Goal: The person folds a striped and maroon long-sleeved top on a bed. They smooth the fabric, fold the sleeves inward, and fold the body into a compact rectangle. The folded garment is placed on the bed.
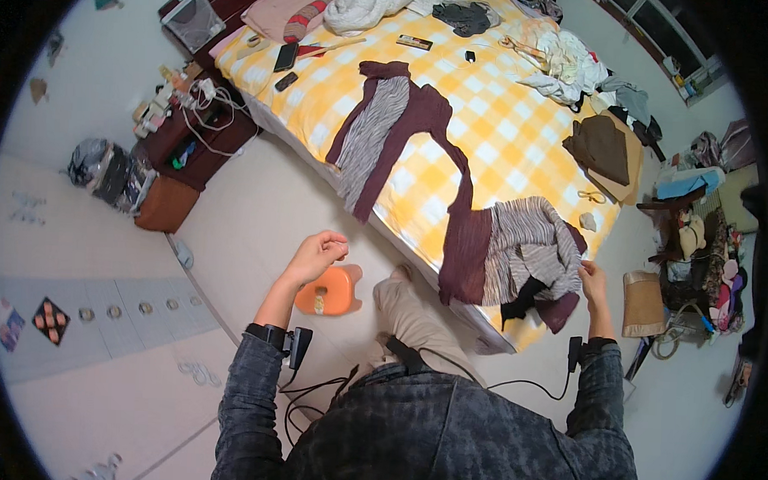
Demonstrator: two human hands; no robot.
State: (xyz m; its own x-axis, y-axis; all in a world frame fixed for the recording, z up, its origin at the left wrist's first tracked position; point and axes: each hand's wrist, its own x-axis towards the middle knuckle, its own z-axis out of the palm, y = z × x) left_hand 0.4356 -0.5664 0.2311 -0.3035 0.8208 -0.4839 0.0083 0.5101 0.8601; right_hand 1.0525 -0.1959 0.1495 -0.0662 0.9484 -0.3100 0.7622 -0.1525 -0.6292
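A maroon knit garment with grey striped panels (pixel 374 132) lies on the bed (pixel 495 136), one part flat and partly hanging over the edge. A narrow maroon strip joins it to a bunched striped part (pixel 511 225) at the near corner. My right hand (pixel 593 282) pinches the outer edge of that bunched part. A black piece of cloth (pixel 522 302) shows among its folds. My left hand (pixel 320 257) hovers beside the bed with fingers loosely curled, nothing visible in it. Below it, an orange plastic stool (pixel 331 292) stands on the floor.
Farther up the bed lie a phone (pixel 286 57), a dark small device (pixel 287 81) and a black charger (pixel 470 56). Folded brown cloth (pixel 600 149) and piled clothes (pixel 564 62) line its right side. A cluttered nightstand (pixel 184 141) stands left. Black cables (pixel 309 390) hang near my waist.
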